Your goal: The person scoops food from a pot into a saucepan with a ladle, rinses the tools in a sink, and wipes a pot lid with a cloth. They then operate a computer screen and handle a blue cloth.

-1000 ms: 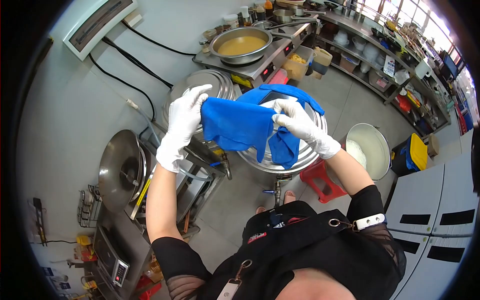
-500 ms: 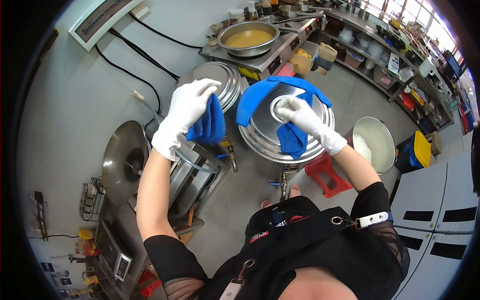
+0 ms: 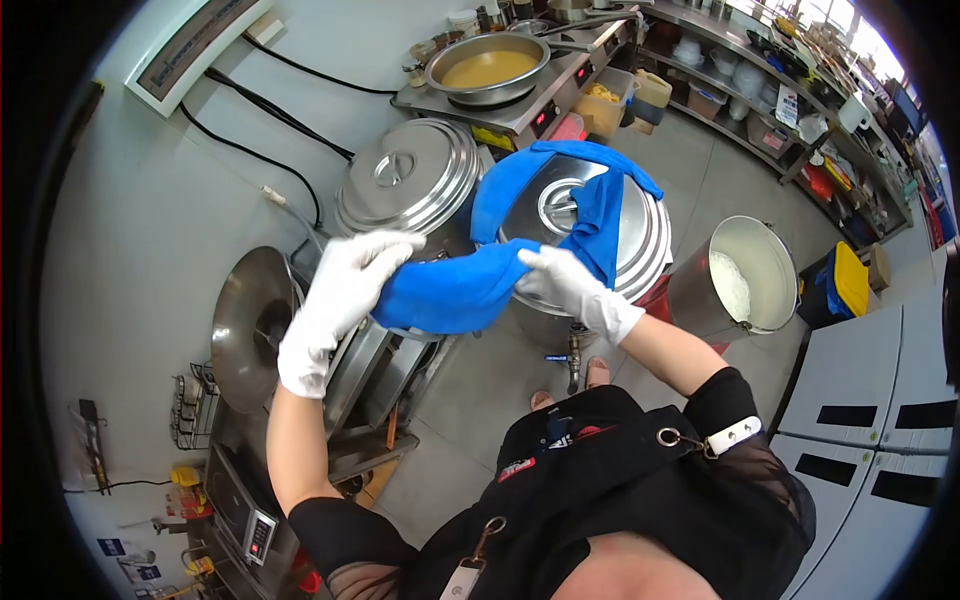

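Note:
A blue cloth (image 3: 450,292) is stretched between my two white-gloved hands, in front of the steel pots. My left hand (image 3: 350,290) grips its left end, and my right hand (image 3: 568,280) pinches the other. Just beyond my right hand is a large pot with a shiny steel lid (image 3: 640,245). A long blue cloth (image 3: 505,180) curves round the far and left part of that lid's rim. Another blue cloth (image 3: 597,215) lies across the lid beside its round handle (image 3: 558,208).
To the left stands a second lidded pot (image 3: 440,180). A wide pan of yellowish liquid (image 3: 490,70) rests on the cooker behind. At right are a tall bucket with white contents (image 3: 770,285) and a yellow-lidded bin (image 3: 850,285). A tap (image 3: 574,360) projects below the nearer pot.
My right hand has left the lid's handle and come down and left to take the cloth's other end. My left hand has lowered, and the cloth now spreads between both hands.

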A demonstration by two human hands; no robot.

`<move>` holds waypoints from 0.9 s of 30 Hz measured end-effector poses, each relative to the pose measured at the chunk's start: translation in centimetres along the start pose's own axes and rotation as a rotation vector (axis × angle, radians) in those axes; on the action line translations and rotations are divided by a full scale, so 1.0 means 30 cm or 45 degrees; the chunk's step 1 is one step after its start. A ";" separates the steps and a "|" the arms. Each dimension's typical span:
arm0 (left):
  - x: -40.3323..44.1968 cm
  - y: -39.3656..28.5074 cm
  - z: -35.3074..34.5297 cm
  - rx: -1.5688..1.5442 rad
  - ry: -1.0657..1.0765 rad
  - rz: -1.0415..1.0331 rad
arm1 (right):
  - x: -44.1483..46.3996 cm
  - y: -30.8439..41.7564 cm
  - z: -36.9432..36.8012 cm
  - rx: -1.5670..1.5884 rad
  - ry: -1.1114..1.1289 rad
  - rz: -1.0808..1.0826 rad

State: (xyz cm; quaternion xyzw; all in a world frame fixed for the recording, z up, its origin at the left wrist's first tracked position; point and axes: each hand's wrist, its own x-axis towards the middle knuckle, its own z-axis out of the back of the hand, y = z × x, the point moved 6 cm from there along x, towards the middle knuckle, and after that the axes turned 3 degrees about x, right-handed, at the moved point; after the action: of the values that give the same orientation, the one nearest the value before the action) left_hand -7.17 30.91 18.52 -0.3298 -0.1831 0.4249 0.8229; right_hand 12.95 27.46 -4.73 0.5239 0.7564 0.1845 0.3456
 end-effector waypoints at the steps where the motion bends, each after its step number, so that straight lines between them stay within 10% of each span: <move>1: -0.040 0.073 -0.017 -0.097 -0.017 0.121 | -0.027 0.065 0.004 -0.167 -0.133 0.127; 9: -0.342 0.685 -0.574 -1.297 0.330 1.098 | -0.085 0.304 -0.062 -0.870 -0.208 0.397; 12: -0.397 0.588 -0.703 -0.740 0.947 0.421 | -0.101 0.321 -0.087 -1.065 -0.205 0.401; 13: -0.429 0.590 -0.754 -1.357 0.865 0.957 | -0.111 0.328 -0.083 -1.067 -0.210 0.397; 16: -0.420 0.567 -0.786 -1.410 0.551 0.988 | -0.130 0.340 -0.034 -1.195 -0.250 0.397; 21: -0.344 0.609 -0.565 -0.267 -0.291 0.604 | -0.165 0.351 0.113 -0.852 -0.295 0.395; 27: -0.235 0.602 -0.272 -0.436 -0.676 0.433 | -0.187 0.275 0.131 -0.016 -0.063 0.301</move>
State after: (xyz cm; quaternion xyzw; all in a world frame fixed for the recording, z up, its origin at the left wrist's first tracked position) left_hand -16.90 29.58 -0.08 -0.3668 -0.4015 0.5900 0.5968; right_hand 22.45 25.14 -0.32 0.6116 0.6795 0.2156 0.3432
